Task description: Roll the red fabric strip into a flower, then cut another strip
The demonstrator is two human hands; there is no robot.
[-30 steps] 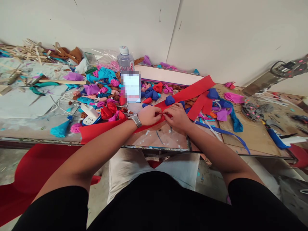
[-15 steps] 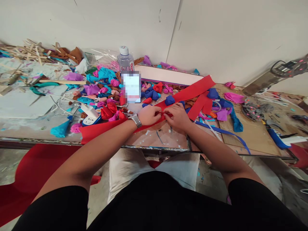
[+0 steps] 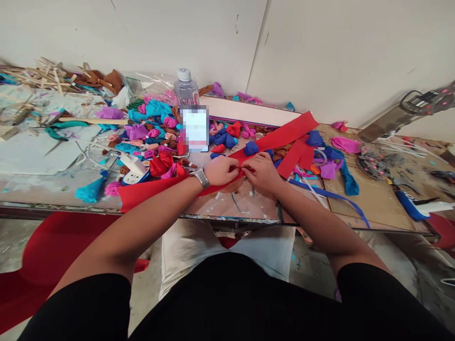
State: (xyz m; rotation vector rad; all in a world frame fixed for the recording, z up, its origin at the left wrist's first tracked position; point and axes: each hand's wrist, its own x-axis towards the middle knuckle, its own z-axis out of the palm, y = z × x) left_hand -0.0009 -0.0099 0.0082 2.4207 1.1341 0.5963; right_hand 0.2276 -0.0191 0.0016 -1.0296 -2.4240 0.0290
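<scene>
My left hand (image 3: 222, 171) and my right hand (image 3: 261, 172) meet over the front of the table, fingertips pinched together on a small bit of red fabric. Most of that bit is hidden by the fingers. A long red fabric strip (image 3: 152, 191) runs under my left wrist, which wears a metal watch (image 3: 201, 179). Past my right hand, another red strip (image 3: 287, 132) slants to the back right. A dark blue fabric bundle (image 3: 251, 148) lies on it just beyond my fingers. Rolled pieces in red, pink, blue and brown crowd the area left of my hands.
A plastic bottle (image 3: 186, 90) stands behind a phone with a lit screen (image 3: 195, 130). Green-handled pliers (image 3: 60, 130), a power strip (image 3: 135, 177) and wooden sticks (image 3: 50, 78) lie leftward. Cardboard (image 3: 369, 203) and a blue-and-white tool (image 3: 412, 204) are to the right. A wall closes the back.
Almost nothing differs. Both hands keep their pinch at the same spot, and the view has shifted very slightly.
</scene>
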